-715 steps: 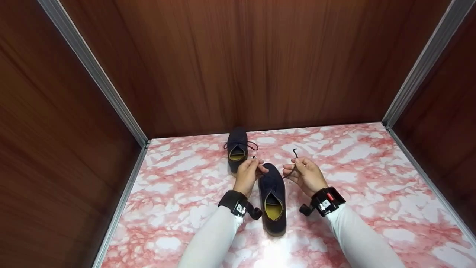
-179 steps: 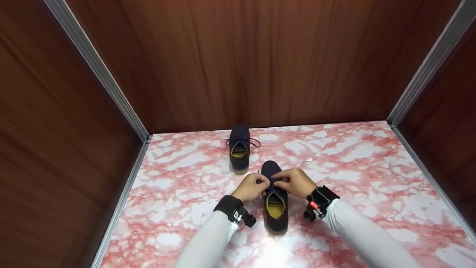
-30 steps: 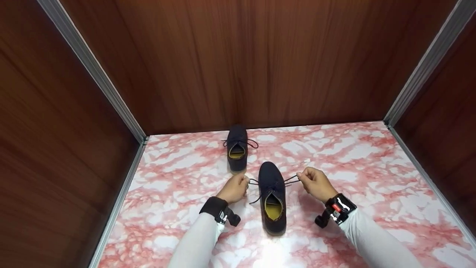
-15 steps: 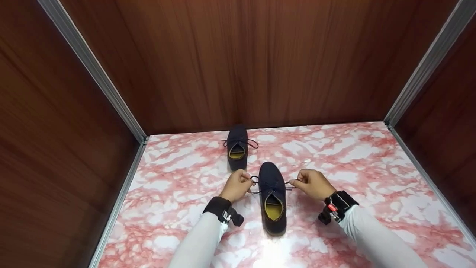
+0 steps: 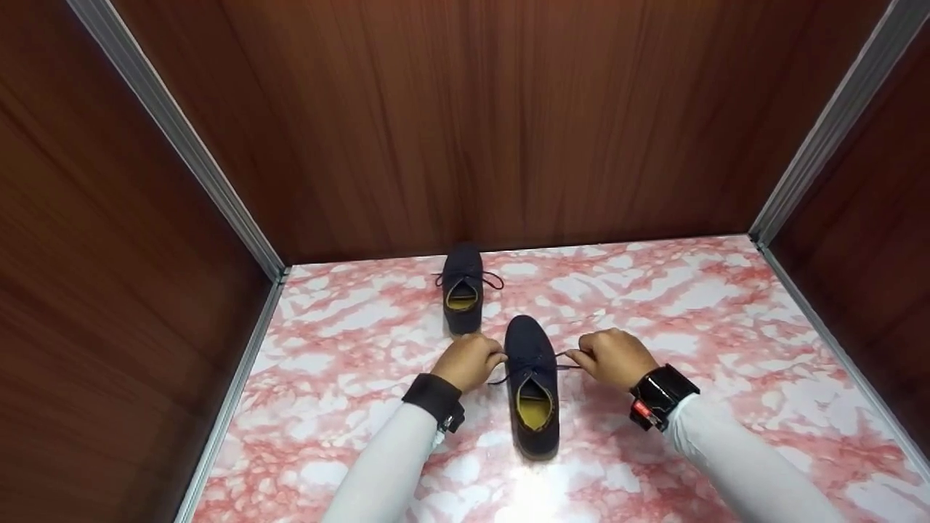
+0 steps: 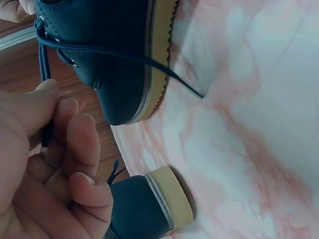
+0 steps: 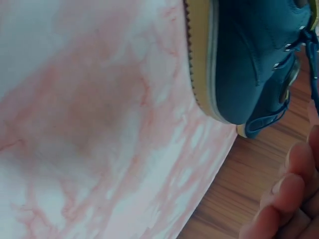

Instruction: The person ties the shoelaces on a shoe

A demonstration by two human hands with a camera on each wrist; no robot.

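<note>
A dark navy lace-up shoe (image 5: 529, 336) with a yellow insole stands on the marbled surface, toe pointing away. To its left, my left hand (image 5: 465, 361) pinches a doubled shoelace (image 6: 44, 62) between thumb and forefinger. A loose lace end (image 6: 164, 70) hangs down that side of the shoe. On the right, my right hand (image 5: 616, 357) pinches the other side's shoelace (image 5: 564, 354), which runs out from the knot at the shoe's throat. In the right wrist view the right fingertips (image 7: 286, 191) are only partly in frame.
The matching shoe (image 5: 463, 318), its lace tied in a bow, stands farther back and left, near the brown wood-grain back wall (image 5: 465, 131). Side panels with grey metal corner strips (image 5: 182, 138) enclose the red-and-white marbled surface (image 5: 327, 407).
From 23.8 s ago, single lace ends have given way to loops at the knot. In the last second my left hand has moved right, closer to the shoe; the right has shifted only slightly.
</note>
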